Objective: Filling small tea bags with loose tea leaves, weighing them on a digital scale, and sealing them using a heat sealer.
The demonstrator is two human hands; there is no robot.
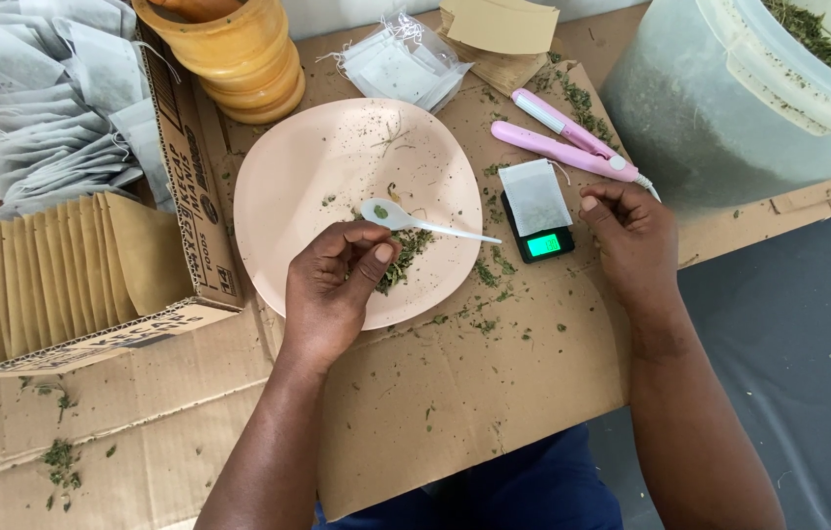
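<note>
Flattened brown cardboard (455, 412) over dark grey surface (808, 324), perhaps a tabletop

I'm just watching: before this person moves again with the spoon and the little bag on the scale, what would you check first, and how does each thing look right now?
1. Tea bag lies on the small scale: ok.
2. Scale display lit green: ok; reading too small to judge.
3. White spoon rests on the pink plate, a few herb flakes in its bowl: ok.
4. Left hand over the plate pinching herbs: cannot tell how much.
5. Right hand beside the scale, apart from the bag: ok.
6. Pink sealer lies clear behind the scale: ok.
</note>
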